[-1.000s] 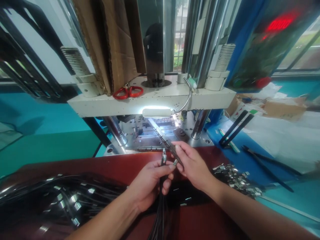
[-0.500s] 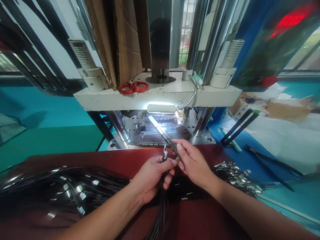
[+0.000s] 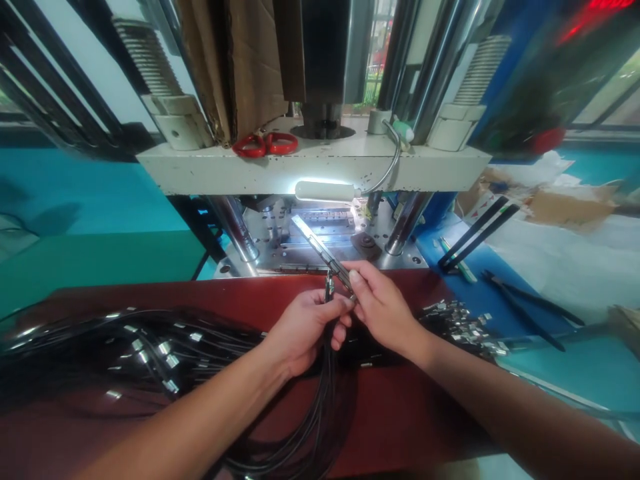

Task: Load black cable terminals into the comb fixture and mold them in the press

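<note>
A person's two bare hands meet at the centre of a dark red table (image 3: 150, 297), just in front of a press machine (image 3: 310, 167).

The left hand (image 3: 305, 330) is closed around a bundle of thin black cables (image 3: 320, 400), thumb and forefinger pinching one cable's metal-tipped end (image 3: 329, 288) upright. The right hand (image 3: 383, 310) pinches a long slim metal tool (image 3: 323, 253), which slants far-left toward the lit press bed.

Risks, as a judgement: the cable end could slip from so light a pinch, or the tool could miss the small tip. The fingers also sit close to the press opening.

The cables are glossy black and trail toward the near edge. A heap of similar cables (image 3: 125, 353) lies at left, and small metal clips (image 3: 460, 323) at right.
</note>
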`<state>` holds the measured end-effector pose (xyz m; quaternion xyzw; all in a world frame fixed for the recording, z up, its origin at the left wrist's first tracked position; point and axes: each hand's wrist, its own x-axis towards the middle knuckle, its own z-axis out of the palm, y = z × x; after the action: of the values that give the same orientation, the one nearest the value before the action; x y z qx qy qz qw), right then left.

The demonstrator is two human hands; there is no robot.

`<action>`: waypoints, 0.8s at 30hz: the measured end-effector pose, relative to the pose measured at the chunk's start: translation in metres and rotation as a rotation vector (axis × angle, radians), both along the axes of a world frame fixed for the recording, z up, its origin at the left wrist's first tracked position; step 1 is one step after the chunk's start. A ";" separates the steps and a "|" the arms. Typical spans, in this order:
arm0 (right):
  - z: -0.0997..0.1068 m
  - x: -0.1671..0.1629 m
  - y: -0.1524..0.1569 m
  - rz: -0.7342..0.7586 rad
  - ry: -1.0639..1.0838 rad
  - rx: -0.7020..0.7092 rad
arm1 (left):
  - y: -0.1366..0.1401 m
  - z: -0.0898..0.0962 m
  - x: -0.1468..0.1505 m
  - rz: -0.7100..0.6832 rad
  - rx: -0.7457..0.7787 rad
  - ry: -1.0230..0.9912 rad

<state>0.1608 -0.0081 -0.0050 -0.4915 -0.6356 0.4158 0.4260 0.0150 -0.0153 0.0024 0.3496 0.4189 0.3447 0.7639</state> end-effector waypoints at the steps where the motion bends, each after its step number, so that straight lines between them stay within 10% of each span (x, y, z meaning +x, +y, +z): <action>1: 0.001 -0.001 0.001 0.000 0.034 -0.026 | 0.001 0.000 -0.002 -0.013 0.000 -0.006; 8: 0.005 0.002 0.002 -0.097 0.340 -0.311 | 0.010 0.001 -0.016 -0.096 -0.009 -0.039; 24: -0.004 0.012 -0.003 -0.098 0.464 -0.320 | 0.008 0.001 -0.009 -0.005 -0.036 -0.025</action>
<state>0.1724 -0.0107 -0.0088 -0.4744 -0.4231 0.5910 0.4967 0.0056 -0.0077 0.0031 0.3326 0.4146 0.3397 0.7759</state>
